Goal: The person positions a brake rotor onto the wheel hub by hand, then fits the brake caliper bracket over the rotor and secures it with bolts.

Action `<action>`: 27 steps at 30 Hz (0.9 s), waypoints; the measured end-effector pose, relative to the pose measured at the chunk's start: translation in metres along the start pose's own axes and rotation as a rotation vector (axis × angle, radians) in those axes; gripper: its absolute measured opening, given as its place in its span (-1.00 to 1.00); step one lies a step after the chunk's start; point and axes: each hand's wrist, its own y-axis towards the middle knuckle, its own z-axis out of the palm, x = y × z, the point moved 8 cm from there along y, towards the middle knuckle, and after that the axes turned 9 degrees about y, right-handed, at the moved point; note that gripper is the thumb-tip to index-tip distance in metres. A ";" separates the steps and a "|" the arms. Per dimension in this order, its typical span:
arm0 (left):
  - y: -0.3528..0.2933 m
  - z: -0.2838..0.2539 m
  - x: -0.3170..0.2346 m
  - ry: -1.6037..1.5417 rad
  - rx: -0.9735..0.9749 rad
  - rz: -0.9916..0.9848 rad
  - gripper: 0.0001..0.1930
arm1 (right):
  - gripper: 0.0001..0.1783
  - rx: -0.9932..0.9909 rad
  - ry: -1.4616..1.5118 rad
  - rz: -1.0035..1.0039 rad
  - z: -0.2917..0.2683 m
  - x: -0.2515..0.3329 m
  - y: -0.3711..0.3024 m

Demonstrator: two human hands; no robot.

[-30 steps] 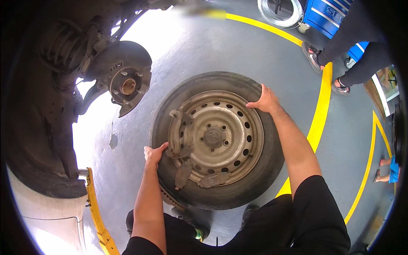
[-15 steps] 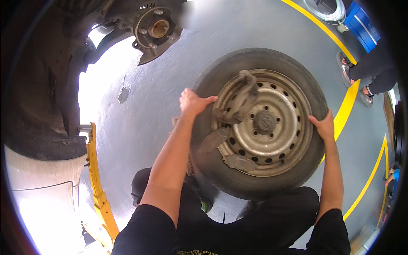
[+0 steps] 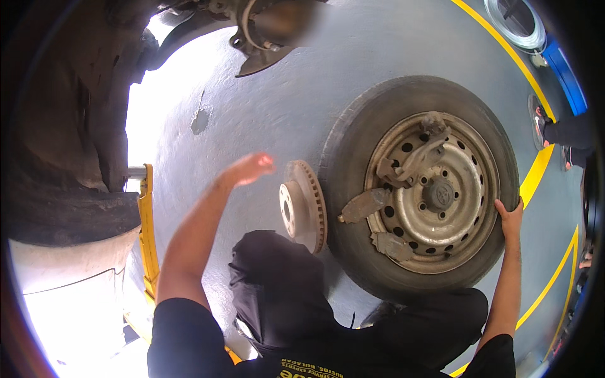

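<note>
A steel wheel with its tire [image 3: 353,252] lies in front of my knees, its rim face toward me. My right hand [image 3: 510,217] holds the tire's right edge, thumb on the sidewall. On the wheel rest a caliper bracket [image 3: 416,157] and two worn brake pads, one pad [image 3: 365,205] jutting over the tire, the other pad [image 3: 392,246] lower on the rim. Left of the tire a brake disc [image 3: 309,205] stands on edge. My left hand [image 3: 251,169] hangs in the air left of the disc, apart from it, slightly blurred, fingers extended with nothing visible in them.
A raised vehicle's wheel hub and dust shield [image 3: 268,62] hang at the top. Its dark wheel arch [image 3: 69,151] fills the left side, near a yellow stand [image 3: 148,233]. A person's shoe [image 3: 537,120], a blue box [image 3: 565,69] and a coiled clear hose [image 3: 520,28] are far right.
My left hand has let go of the tire and moved left. The brake disc, mostly hidden before, now shows. My right hand stays on the tire; the view has shifted left.
</note>
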 end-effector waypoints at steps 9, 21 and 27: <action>0.067 0.075 0.039 -0.617 -0.120 0.304 -0.28 | -0.56 0.693 -0.101 -0.420 0.102 0.253 -0.175; 0.121 0.124 0.043 -0.962 0.302 0.315 -0.14 | -0.36 0.799 0.050 0.086 0.256 0.351 -0.353; 0.088 0.118 0.010 -1.132 0.460 0.236 -0.31 | -0.30 0.306 0.241 0.213 0.257 0.327 -0.373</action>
